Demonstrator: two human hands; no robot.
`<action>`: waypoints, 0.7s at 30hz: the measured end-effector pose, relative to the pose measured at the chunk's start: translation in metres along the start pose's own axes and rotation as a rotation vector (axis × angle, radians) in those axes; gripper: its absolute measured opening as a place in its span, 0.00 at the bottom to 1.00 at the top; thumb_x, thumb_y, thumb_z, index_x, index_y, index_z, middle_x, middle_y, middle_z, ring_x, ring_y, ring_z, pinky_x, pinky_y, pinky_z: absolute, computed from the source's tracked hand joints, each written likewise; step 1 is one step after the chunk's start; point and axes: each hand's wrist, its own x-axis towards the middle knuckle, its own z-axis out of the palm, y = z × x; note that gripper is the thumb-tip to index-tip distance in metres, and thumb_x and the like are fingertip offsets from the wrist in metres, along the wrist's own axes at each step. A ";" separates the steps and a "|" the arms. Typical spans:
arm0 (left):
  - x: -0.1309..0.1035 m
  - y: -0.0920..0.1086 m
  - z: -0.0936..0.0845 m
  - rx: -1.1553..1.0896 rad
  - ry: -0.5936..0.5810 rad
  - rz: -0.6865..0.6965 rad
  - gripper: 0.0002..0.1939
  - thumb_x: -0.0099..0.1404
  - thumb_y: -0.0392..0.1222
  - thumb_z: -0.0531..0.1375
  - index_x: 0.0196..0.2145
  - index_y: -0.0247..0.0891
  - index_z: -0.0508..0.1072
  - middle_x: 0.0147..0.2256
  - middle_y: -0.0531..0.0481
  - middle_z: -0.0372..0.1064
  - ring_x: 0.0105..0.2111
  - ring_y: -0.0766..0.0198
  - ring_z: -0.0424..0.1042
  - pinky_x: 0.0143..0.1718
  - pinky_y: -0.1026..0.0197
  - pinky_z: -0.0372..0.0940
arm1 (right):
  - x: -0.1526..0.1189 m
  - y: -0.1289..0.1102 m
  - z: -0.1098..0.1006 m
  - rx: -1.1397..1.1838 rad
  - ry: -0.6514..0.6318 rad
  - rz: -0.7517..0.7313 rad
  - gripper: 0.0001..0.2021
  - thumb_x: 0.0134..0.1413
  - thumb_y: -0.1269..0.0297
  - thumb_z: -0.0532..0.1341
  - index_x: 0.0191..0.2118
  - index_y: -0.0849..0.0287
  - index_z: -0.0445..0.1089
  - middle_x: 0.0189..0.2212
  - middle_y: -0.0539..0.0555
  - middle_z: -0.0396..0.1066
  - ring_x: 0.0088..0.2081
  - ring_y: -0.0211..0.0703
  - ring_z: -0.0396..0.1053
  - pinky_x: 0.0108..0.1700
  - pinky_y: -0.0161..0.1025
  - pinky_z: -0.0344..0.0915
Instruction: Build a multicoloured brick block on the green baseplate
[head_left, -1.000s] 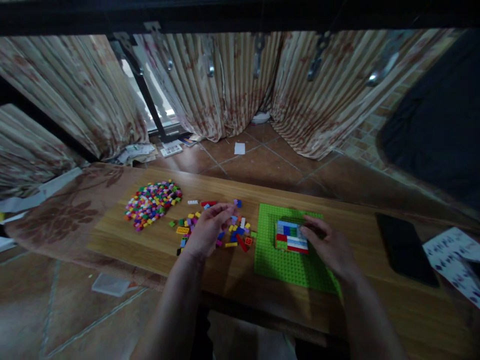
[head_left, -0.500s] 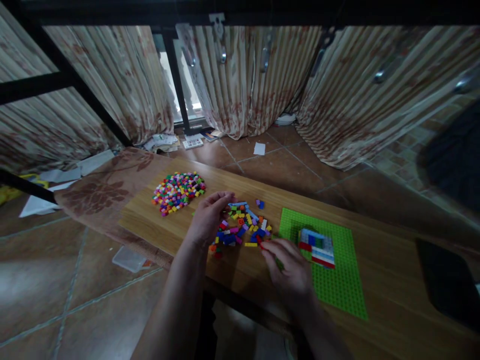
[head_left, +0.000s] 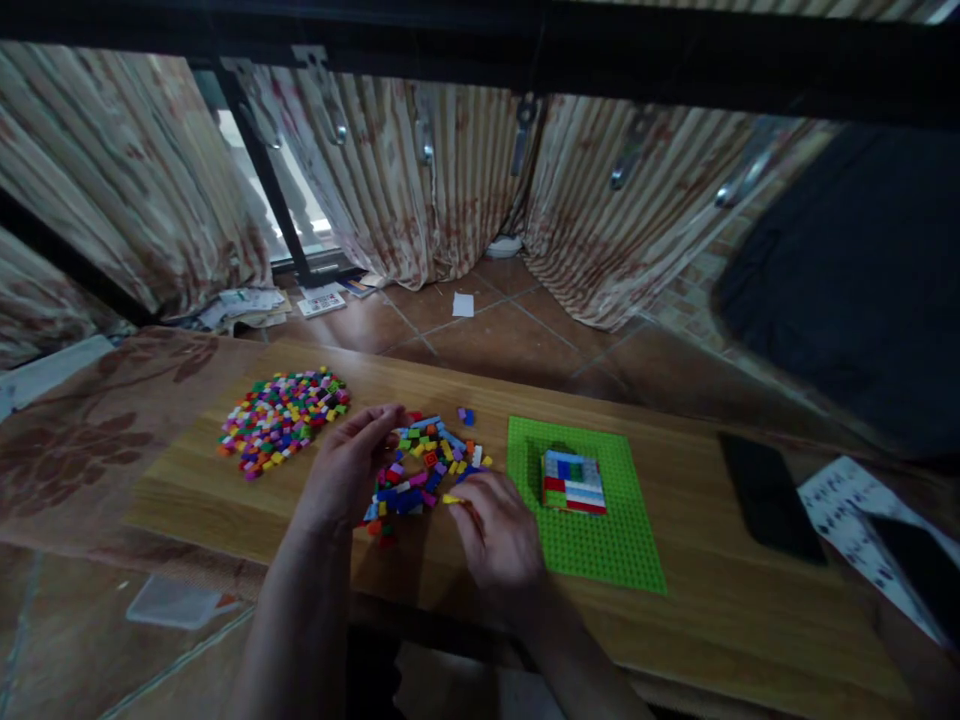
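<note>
My right hand [head_left: 499, 530] pinches a yellow brick [head_left: 452, 499] between thumb and fingertips, just right of a loose pile of mixed bricks [head_left: 412, 480]. At the pile's left edge is my left hand [head_left: 349, 460], its thumb and fingers drawn together; a bit of red shows near its fingertips, but whether it is held is too small to tell. A green baseplate [head_left: 600, 550] lies right of my right hand, bearing a block of stacked red, white and blue bricks [head_left: 574, 482].
A large heap of small bricks [head_left: 285, 415] lies on the left of the wooden table [head_left: 712, 620]. A black tablet-like object [head_left: 772, 497], a printed sheet [head_left: 847, 520] and a dark device [head_left: 919, 560] are at the right. A patterned cloth [head_left: 97, 430] lies left.
The view has turned right, bringing the printed sheet and dark device in. My right hand was by a red brick; now a yellow one is in its fingertips. My left hand stays beside the pile.
</note>
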 end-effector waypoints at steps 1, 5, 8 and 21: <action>0.000 0.000 0.000 0.003 0.009 -0.002 0.17 0.44 0.42 0.72 0.32 0.32 0.77 0.31 0.49 0.73 0.23 0.75 0.63 0.21 0.73 0.57 | 0.003 0.000 -0.012 0.039 0.040 0.046 0.08 0.61 0.68 0.55 0.38 0.56 0.71 0.36 0.53 0.72 0.39 0.42 0.68 0.42 0.40 0.66; 0.001 -0.001 0.003 0.029 0.025 -0.012 0.17 0.43 0.42 0.72 0.32 0.33 0.78 0.31 0.49 0.74 0.23 0.73 0.64 0.20 0.72 0.59 | 0.008 0.029 -0.076 0.111 0.361 0.390 0.09 0.57 0.59 0.59 0.38 0.56 0.73 0.33 0.52 0.74 0.33 0.40 0.71 0.37 0.38 0.68; 0.001 -0.002 0.009 0.060 0.033 -0.013 0.17 0.42 0.42 0.71 0.31 0.33 0.77 0.30 0.49 0.74 0.23 0.72 0.65 0.20 0.70 0.59 | 0.000 0.069 -0.114 0.098 0.504 0.596 0.16 0.50 0.55 0.62 0.42 0.59 0.74 0.29 0.52 0.74 0.28 0.41 0.71 0.32 0.38 0.68; 0.004 -0.013 0.021 0.123 -0.019 -0.044 0.18 0.43 0.44 0.72 0.32 0.34 0.77 0.30 0.52 0.72 0.21 0.75 0.61 0.18 0.73 0.54 | -0.013 0.098 -0.108 -0.149 0.137 0.527 0.18 0.52 0.64 0.54 0.46 0.59 0.74 0.38 0.57 0.74 0.34 0.43 0.72 0.40 0.43 0.69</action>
